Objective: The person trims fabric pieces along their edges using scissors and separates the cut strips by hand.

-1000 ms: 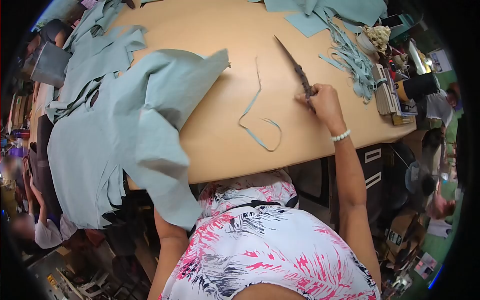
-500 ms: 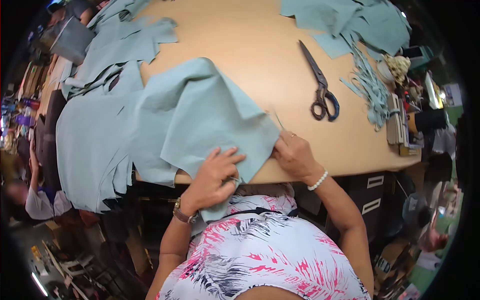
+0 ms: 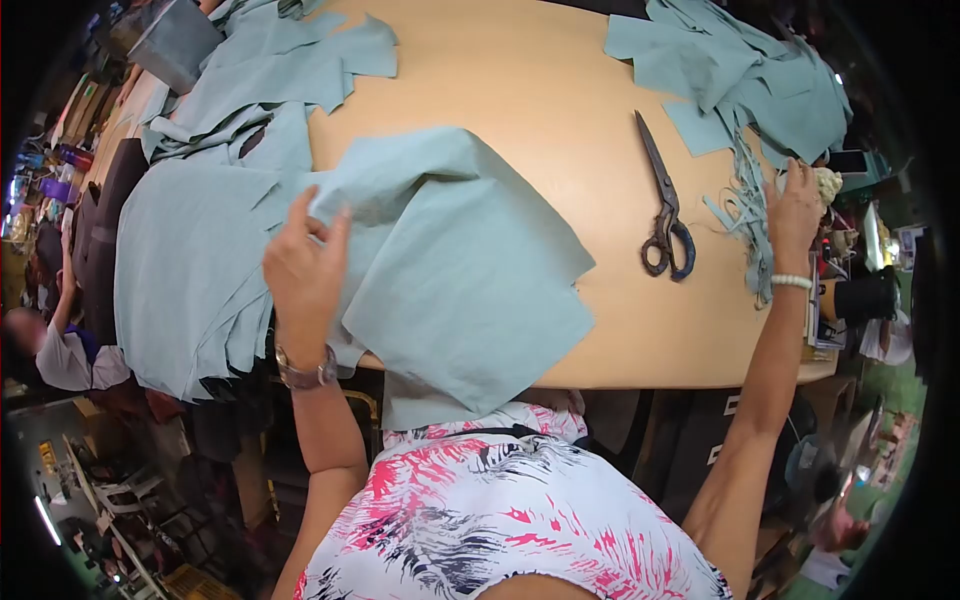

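The fabric (image 3: pixel 465 270) is plain pale blue-green, and the tabletop (image 3: pixel 540 110) is light tan. The scissors (image 3: pixel 664 190) are dark grey-black. The top (image 3: pixel 520 490) is white, patterned with pink and black feathery streaks. The beaded bracelet (image 3: pixel 791 281) is pale whitish-green.

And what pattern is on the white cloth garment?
The garment has pink and black feathery strokes, clearest in head view.

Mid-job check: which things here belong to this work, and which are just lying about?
Likely in the work:
cloth sheet, by the left hand
scissors, unheld on the table
cloth strips, by the right hand
cloth pile at left

Probably just lying about:
grey bin
black cylinder
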`<state>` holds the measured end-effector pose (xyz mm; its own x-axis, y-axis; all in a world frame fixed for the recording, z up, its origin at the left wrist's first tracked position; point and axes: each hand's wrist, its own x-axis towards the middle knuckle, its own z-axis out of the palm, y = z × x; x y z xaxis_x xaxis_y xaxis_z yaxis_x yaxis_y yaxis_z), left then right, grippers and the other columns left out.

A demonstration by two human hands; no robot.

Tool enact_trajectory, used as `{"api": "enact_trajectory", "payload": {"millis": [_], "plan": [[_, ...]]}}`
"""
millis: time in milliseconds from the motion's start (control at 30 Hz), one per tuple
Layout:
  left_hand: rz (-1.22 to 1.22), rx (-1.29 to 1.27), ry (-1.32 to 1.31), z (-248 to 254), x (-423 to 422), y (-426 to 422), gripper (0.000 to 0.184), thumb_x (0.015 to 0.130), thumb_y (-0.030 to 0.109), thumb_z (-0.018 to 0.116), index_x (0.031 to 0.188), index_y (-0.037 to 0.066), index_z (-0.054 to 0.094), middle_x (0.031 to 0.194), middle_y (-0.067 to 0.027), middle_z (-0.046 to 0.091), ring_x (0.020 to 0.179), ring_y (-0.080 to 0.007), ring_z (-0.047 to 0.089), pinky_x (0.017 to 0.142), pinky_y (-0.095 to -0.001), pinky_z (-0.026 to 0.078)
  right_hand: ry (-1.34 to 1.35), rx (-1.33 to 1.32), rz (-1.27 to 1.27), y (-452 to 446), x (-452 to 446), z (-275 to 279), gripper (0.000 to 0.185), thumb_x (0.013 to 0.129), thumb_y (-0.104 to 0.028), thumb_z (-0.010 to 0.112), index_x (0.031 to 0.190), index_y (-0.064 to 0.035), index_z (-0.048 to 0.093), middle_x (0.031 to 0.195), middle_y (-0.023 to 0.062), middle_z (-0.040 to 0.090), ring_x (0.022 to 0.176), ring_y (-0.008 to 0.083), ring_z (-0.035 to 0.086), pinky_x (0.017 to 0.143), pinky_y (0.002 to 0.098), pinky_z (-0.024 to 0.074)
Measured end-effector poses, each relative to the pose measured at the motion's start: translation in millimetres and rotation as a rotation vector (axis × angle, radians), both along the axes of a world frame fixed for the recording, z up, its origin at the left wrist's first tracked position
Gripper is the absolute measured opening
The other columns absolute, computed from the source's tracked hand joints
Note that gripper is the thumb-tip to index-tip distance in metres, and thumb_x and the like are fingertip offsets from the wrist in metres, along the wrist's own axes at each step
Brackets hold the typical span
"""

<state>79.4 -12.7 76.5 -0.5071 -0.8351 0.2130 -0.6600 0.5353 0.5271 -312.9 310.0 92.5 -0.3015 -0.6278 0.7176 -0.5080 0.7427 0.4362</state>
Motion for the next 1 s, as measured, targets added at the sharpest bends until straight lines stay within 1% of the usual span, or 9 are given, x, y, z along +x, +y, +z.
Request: {"api": "enact_trajectory", "payload": {"millis": [133,200,367,467,567,667,767,867,1000], "plan": [[0.062,-0.155,-0.158,-48.7,4.9,-42.4,0.035,0.079,0.028,0.062,0.102,0.003,0.058,0.064,-0.0121,0.059,0.054,-0.025,0.056,0.053,-0.0344,0.043,-1.002,-0.388,0.181,-83.9,126.8,-8.7,0.042,0.074,-0.029,0.068,0.101,0.0004,0.055,0.098,0.0174,0.058,0.089,0.0317,0.056,0.076,0.0368,0.0453],[0.028,-0.234,-0.166,-76.7,4.6,-46.7,0.031,0.079,0.028,0.061,0.099,0.004,0.059,0.064,-0.0136,0.06,0.056,-0.0284,0.056,0.053,-0.036,0.042,-0.99,-0.251,0.4,-110.0,178.8,-32.4,0.035,0.077,-0.028,0.065,0.099,-0.002,0.056,0.098,0.0167,0.057,0.086,0.0317,0.058,0.069,0.0355,0.047],[0.012,0.062,0.072,-56.1,0.3,-18.8,0.021,0.078,0.02,0.063,0.092,0.006,0.058,0.063,-0.0153,0.058,0.061,-0.0316,0.058,0.056,-0.0404,0.044,-1.408,-0.29,0.168,-121.2,194.2,-79.4,0.021,0.079,-0.018,0.062,0.089,0.0001,0.056,0.08,0.0179,0.059,0.073,0.0321,0.059,0.062,0.0359,0.0459],[0.0,0.178,0.053,-24.8,7.7,-10.2,0.025,0.076,0.015,0.064,0.097,0.004,0.057,0.067,-0.0095,0.061,0.054,-0.0226,0.054,0.053,-0.0366,0.042,-1.38,-0.41,0.302,-74.2,178.6,-76.9,0.018,0.076,-0.013,0.064,0.085,0.0006,0.056,0.06,0.0148,0.056,0.052,0.0262,0.053,0.053,0.0332,0.0427],[-0.139,0.07,-0.105,-41.8,-6.2,1.0,0.042,0.072,0.008,0.064,0.112,0.005,0.052,0.094,-0.0146,0.061,0.08,-0.0241,0.058,0.067,-0.0358,0.045,-1.375,-0.371,0.137,-50.3,184.6,-69.2,0.018,0.074,-0.011,0.067,0.083,0.0004,0.056,0.055,0.0117,0.052,0.046,0.0206,0.047,0.049,0.0309,0.0394],[-0.243,-0.327,0.034,-57.4,-20.0,17.0,0.06,0.068,0.005,0.062,0.125,0.007,0.042,0.121,-0.0189,0.048,0.113,-0.0296,0.045,0.091,-0.0383,0.038,-1.325,-0.464,0.035,-40.8,197.2,-73.0,0.019,0.073,-0.01,0.069,0.083,0.0004,0.056,0.053,0.0091,0.05,0.045,0.0165,0.044,0.047,0.0285,0.0365],[-0.34,-0.241,0.105,-65.1,-23.9,30.7,0.065,0.067,0.003,0.058,0.129,0.008,0.039,0.13,-0.0169,0.039,0.126,-0.0352,0.028,0.104,-0.0403,0.024,-1.222,-0.543,0.076,-39.3,206.0,-85.7,0.018,0.073,-0.009,0.069,0.081,0.0003,0.056,0.051,0.0072,0.048,0.045,0.0135,0.043,0.046,0.0265,0.0346],[-0.492,-0.205,-0.057,-64.1,-31.4,26.3,0.056,0.068,0.002,0.055,0.123,0.007,0.045,0.123,-0.014,0.047,0.122,-0.0335,0.037,0.104,-0.0426,0.022,-1.184,-0.55,0.122,-40.9,202.3,-89.1,0.015,0.073,-0.009,0.069,0.077,0.0004,0.057,0.051,0.0067,0.048,0.045,0.0118,0.043,0.045,0.0259,0.0341],[-0.435,-0.1,0.043,-50.9,-32.2,-16.6,0.034,0.07,0.002,0.054,0.104,0.005,0.055,0.102,-0.0139,0.055,0.105,-0.0299,0.05,0.095,-0.0419,0.034,-1.414,-0.535,0.172,-44.0,206.4,-74.8,0.013,0.075,-0.008,0.067,0.073,0.0006,0.058,0.051,0.0061,0.05,0.046,0.01,0.046,0.045,0.0238,0.0354]]}}
